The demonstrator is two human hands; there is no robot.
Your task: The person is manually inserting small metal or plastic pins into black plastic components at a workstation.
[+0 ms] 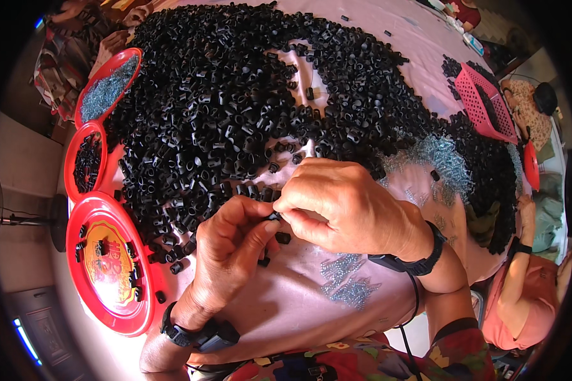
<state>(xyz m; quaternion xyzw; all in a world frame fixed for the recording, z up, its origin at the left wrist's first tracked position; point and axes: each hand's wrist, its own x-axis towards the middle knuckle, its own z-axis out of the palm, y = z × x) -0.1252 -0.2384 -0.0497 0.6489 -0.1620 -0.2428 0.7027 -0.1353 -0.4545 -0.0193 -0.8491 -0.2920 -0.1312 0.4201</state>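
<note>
My left hand (230,251) pinches a small black plastic part (273,216) between thumb and forefinger, near the front of the table. Against it, the fingertips of my right hand (346,206) are closed together; whatever they hold is hidden or too small to name. Just beyond both hands spreads a large heap of hollow black plastic parts (216,108). A few loose ones lie close by, including a black part (283,237) beneath my fingers. Small shiny springs (349,282) are scattered on the pink cloth (279,311) beside my right forearm.
Along the left edge stand a red plate (145,311) with several black parts, a red dish (69,166) of thin black pieces and a red dish (136,56) of springs. More springs (442,162) and a pink basket (473,89) lie right. Other people sit around the table.
</note>
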